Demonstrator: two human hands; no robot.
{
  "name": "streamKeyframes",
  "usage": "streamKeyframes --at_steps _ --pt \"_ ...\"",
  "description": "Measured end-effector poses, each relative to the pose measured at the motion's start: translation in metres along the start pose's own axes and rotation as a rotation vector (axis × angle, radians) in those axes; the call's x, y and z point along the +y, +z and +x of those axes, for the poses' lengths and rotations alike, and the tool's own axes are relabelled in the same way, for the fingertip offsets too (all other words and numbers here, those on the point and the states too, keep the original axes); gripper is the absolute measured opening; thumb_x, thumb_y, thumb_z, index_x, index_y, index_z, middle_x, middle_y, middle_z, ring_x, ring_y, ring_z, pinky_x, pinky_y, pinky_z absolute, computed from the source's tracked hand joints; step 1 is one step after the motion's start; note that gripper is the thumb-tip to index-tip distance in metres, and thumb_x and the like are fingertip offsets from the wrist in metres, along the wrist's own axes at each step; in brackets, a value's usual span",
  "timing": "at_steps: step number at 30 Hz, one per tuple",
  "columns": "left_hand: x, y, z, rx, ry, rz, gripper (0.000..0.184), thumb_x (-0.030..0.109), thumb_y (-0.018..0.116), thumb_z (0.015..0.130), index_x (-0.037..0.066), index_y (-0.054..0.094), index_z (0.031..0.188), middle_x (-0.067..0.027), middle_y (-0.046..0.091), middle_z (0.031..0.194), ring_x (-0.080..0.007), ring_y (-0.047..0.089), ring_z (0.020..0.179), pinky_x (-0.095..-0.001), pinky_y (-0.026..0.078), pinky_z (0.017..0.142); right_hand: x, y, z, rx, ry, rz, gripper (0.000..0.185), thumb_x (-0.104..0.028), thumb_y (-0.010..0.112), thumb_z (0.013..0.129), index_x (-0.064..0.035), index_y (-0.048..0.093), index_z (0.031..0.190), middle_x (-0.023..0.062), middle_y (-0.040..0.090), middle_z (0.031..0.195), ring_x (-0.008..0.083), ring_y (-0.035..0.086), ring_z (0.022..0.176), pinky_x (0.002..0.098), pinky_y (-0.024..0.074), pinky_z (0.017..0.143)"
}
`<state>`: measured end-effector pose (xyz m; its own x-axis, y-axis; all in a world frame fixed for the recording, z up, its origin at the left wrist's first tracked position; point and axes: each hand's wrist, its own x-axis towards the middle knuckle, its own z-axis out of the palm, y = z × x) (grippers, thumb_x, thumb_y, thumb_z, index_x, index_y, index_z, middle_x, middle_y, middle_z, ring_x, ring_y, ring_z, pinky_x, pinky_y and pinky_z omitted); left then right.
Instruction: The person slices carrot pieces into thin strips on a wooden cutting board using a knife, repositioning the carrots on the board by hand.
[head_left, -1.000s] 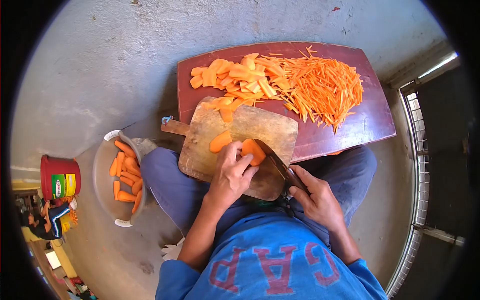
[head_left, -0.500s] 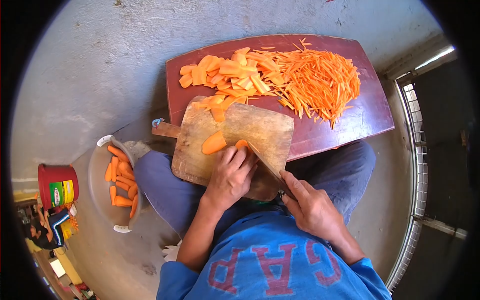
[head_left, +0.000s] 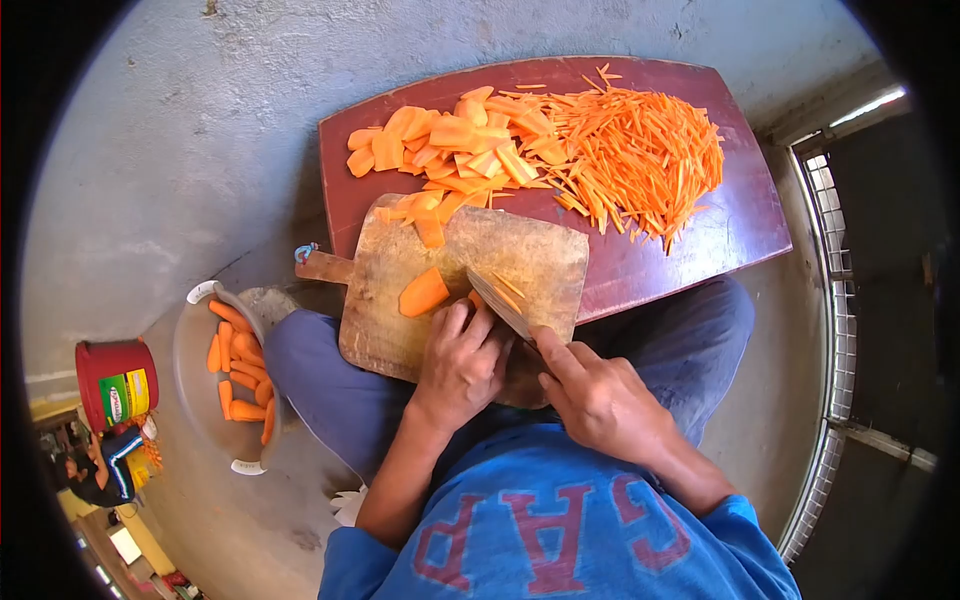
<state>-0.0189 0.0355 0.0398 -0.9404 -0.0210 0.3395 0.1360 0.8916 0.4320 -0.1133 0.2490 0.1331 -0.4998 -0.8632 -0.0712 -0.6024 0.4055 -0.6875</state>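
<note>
My left hand (head_left: 460, 365) presses a carrot slice (head_left: 477, 299) onto the wooden cutting board (head_left: 390, 330), its fingers curled so that little of the slice shows. In my right hand (head_left: 600, 400) is the handle of a knife (head_left: 500, 303), whose blade stands against the slice beside my left fingertips. Thin cut strips (head_left: 509, 285) lie on the board just past the blade. Another flat carrot piece (head_left: 424, 292) rests left of the blade. More slices (head_left: 428, 225) lie at the board's upper edge.
A dark red table (head_left: 740, 215) bears piled carrot slices (head_left: 455, 135) and a heap of carrot strips (head_left: 640, 150). Whole carrots (head_left: 243, 345) fill part of a grey basin (head_left: 190, 390) at left. Beyond are a red bucket (head_left: 90, 375) and another person (head_left: 100, 470).
The knife has moved left across the slice, and less of the slice shows. Thin strips now lie right of the blade. The view has shifted slightly.
</note>
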Motion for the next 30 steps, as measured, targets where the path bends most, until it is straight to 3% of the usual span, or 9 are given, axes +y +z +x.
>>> streamKeyframes --at_steps 12,16,19,25,30 --pt "-0.005 0.008 -0.004 0.045 0.016 -0.027 0.031 0.007 0.079 0.085 0.000 0.084 0.115 -0.0216 0.070 0.139 -0.0408 0.064 0.119 -0.0539 0.054 0.102 -0.008 -0.009 -0.007 0.012 0.006 0.023 0.059 -0.006 0.073 0.105 0.0039 0.052 0.158 0.0259 0.071 0.097 0.0488 0.074 0.078 0.0568 0.0613 0.065" --pt "-0.006 0.006 -0.005 0.049 0.014 -0.046 0.031 0.007 0.080 0.086 0.000 0.083 0.116 -0.0214 0.071 0.137 -0.0415 0.064 0.118 -0.0539 0.055 0.102 -0.008 -0.009 -0.017 -0.024 0.045 -0.006 0.060 -0.006 0.073 0.104 0.0037 0.051 0.159 0.0261 0.072 0.098 0.0491 0.074 0.077 0.0565 0.0619 0.065" --pt "-0.003 0.007 -0.004 0.036 -0.006 -0.042 0.031 0.006 0.080 0.085 0.000 0.083 0.116 -0.0213 0.070 0.135 -0.0420 0.064 0.118 -0.0537 0.055 0.102 0.007 0.009 0.009 0.063 -0.063 0.016 0.061 -0.005 0.074 0.104 0.0039 0.051 0.160 0.0260 0.072 0.097 0.0487 0.074 0.077 0.0562 0.0622 0.065" --pt "-0.007 0.005 -0.004 0.056 0.018 -0.073 0.030 0.006 0.080 0.084 0.000 0.084 0.114 -0.0190 0.071 0.131 -0.0416 0.064 0.117 -0.0545 0.055 0.101 -0.010 -0.007 -0.022 -0.015 0.067 0.028 0.064 -0.005 0.075 0.104 0.0038 0.050 0.162 0.0266 0.072 0.099 0.0491 0.074 0.080 0.0564 0.0610 0.068" --pt "-0.003 0.007 -0.006 0.035 -0.039 -0.076 0.032 0.004 0.078 0.082 0.000 0.084 0.114 -0.0184 0.070 0.133 -0.0421 0.064 0.120 -0.0548 0.056 0.104 0.001 0.005 0.005 0.026 0.004 0.043 0.063 -0.005 0.075 0.104 0.0039 0.052 0.162 0.0266 0.072 0.099 0.0489 0.074 0.080 0.0562 0.0610 0.068"
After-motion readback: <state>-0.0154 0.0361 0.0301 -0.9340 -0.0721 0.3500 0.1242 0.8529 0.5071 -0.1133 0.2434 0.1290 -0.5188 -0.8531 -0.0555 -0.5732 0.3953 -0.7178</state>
